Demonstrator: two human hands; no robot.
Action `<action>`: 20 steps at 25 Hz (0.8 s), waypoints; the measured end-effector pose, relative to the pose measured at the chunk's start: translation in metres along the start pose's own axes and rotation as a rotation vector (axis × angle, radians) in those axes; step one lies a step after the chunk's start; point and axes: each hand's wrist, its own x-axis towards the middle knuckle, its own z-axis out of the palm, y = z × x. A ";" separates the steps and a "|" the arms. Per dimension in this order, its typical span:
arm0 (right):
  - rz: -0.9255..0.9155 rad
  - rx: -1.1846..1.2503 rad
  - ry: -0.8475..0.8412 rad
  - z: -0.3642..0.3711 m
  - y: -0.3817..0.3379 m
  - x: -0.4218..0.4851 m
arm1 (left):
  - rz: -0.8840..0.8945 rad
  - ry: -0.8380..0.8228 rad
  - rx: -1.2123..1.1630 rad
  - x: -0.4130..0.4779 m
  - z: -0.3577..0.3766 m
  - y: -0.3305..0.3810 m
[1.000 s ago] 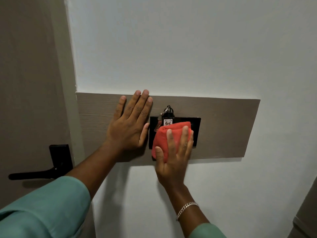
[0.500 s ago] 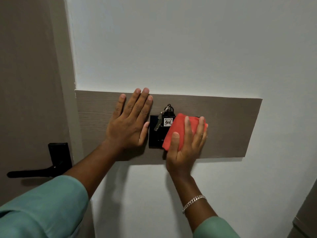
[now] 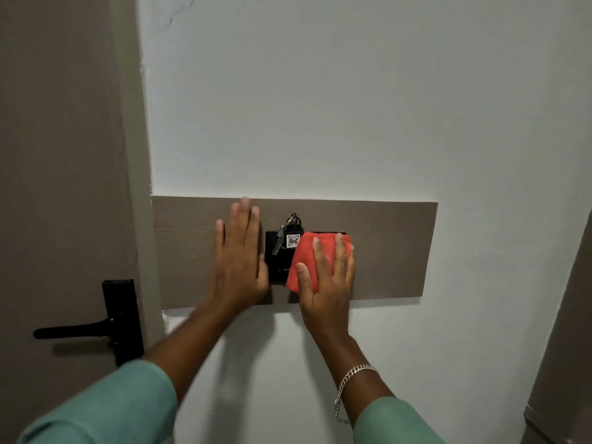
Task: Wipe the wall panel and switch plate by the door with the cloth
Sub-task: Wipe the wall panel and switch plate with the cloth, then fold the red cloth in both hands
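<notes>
A brown wood-grain wall panel (image 3: 390,248) runs across the white wall right of the door. A black switch plate (image 3: 275,267) sits in its middle, with a key and a tag marked 406 (image 3: 292,241) hanging at its top. My right hand (image 3: 326,277) presses a folded red cloth (image 3: 306,254) flat against the right part of the plate, hiding that part. My left hand (image 3: 238,261) lies flat on the panel just left of the plate, fingers together and pointing up, holding nothing.
A brown door (image 3: 64,187) fills the left side, with a black lever handle (image 3: 96,328) on a black backplate. White wall (image 3: 320,107) surrounds the panel. The edge of a grey cabinet or door (image 3: 567,347) shows at the far right.
My right hand slid the red cloth from the plate's lower left to its right part, then slightly down. My left hand stayed flat on the panel.
</notes>
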 end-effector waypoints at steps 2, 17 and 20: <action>0.004 -0.010 -0.043 -0.008 -0.002 -0.002 | -0.256 0.097 -0.211 -0.032 -0.006 0.025; 0.556 0.593 -0.266 -0.111 0.063 -0.032 | -1.065 -0.612 -1.445 -0.044 0.015 0.147; 0.813 0.656 -0.225 -0.161 0.115 -0.031 | -1.024 -0.681 -1.427 -0.054 0.050 0.207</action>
